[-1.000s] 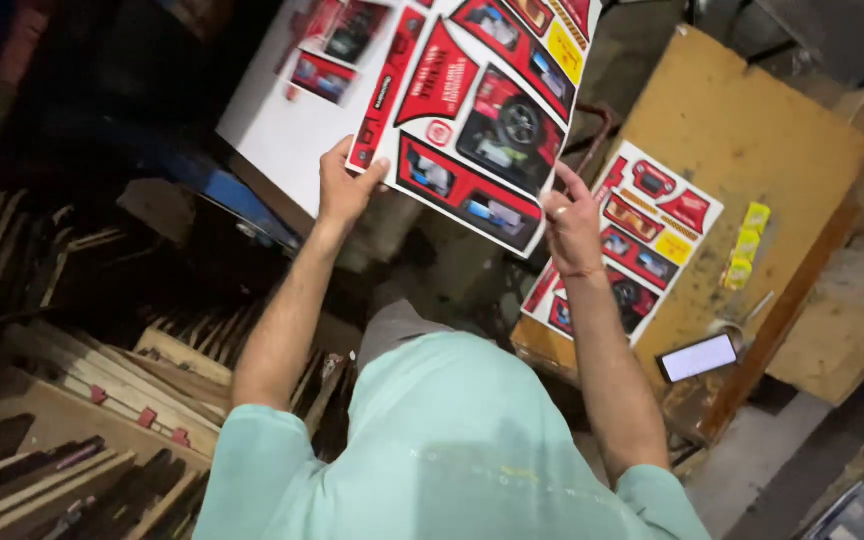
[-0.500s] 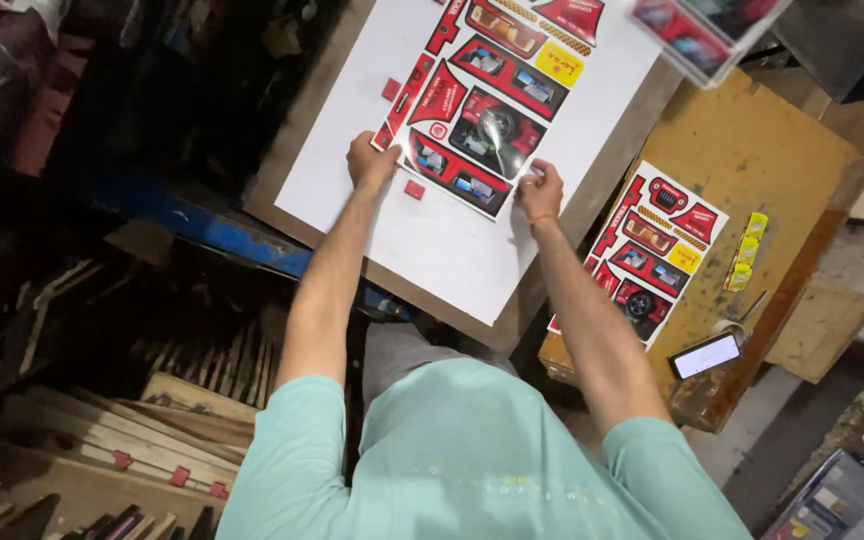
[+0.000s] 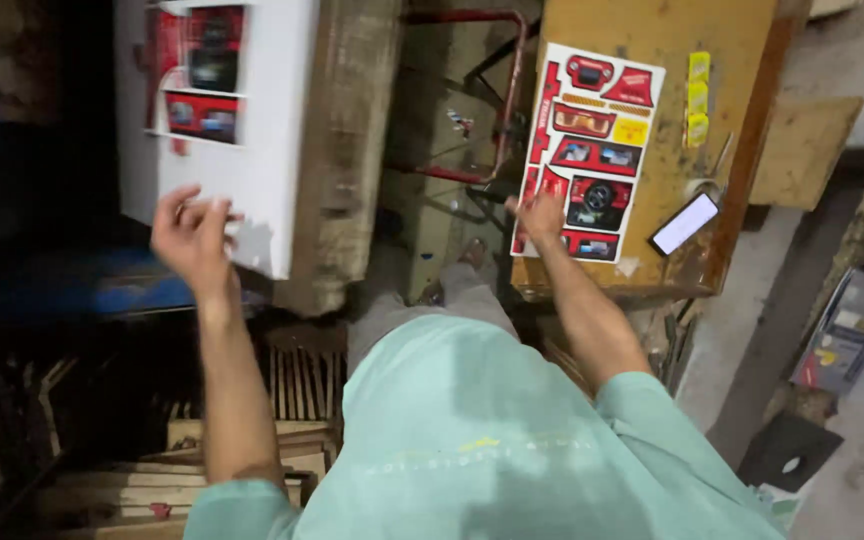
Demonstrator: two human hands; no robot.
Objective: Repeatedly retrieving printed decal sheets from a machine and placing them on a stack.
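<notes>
Dim workshop, concrete floor. Left hand: fingers spread, empty, at the white board. Right hand: flat on the red printed sheet atop the yellow wooden table; phone beside.

Dim overall; left side in deep shadow. White sheet overexposed. Left hand motion-blurred. Wide-angle distortion at edges.

Two hands show: the left and the right. There are two printed red-and-white sheets, one on the left and one on the wooden worktop. One phone lies there, beside three yellow stickers.
</notes>
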